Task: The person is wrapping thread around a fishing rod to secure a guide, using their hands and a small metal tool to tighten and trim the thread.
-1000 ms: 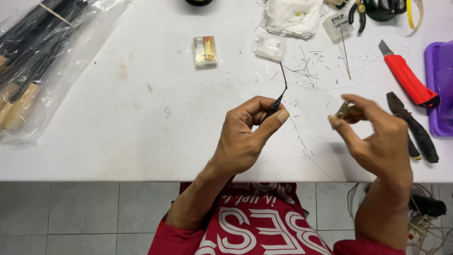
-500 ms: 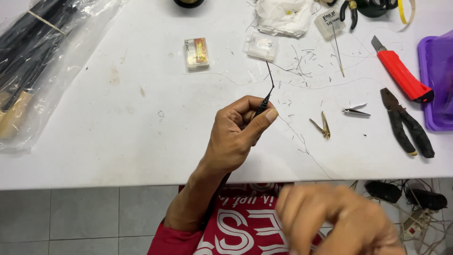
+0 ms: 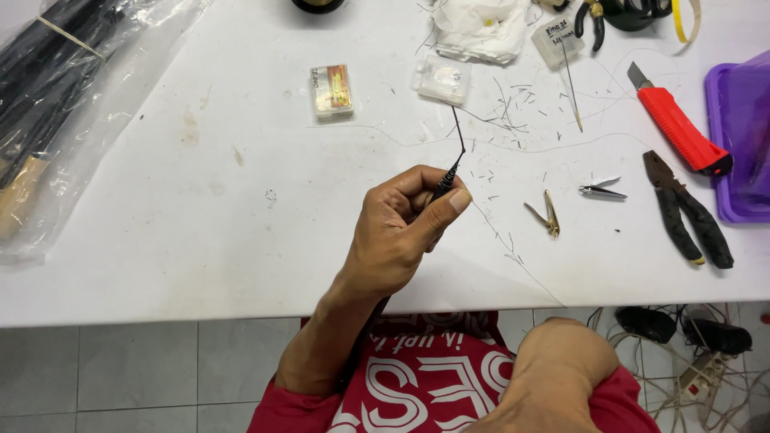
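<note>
The left hand (image 3: 405, 228) is closed in a fist over the white table (image 3: 200, 240), thumb pressed against the forefinger, clamped on a thin black rod (image 3: 451, 172) whose tip pokes out toward twelve o'clock with a short wire bent at its top. The right arm sits low at five o'clock, below the table edge — its hand is out of view, so I cannot tell its state.

At three o'clock from the fist, near it, lie small brass tweezers (image 3: 548, 215) and, just beyond, a silver nail clipper (image 3: 600, 189). Further at three o'clock rest black pliers (image 3: 686, 210), with a red utility knife (image 3: 675, 124) at two o'clock and a purple tray (image 3: 742, 136) at the table's edge. Cut wire scraps (image 3: 509, 100) litter the surface at one o'clock, none touching the hand. At twelve o'clock sits a clear plastic box (image 3: 441, 78); at eleven, a small yellow box (image 3: 331, 90). Far off at ten o'clock — a clear plastic bag (image 3: 72, 104) of dark rods.
</note>
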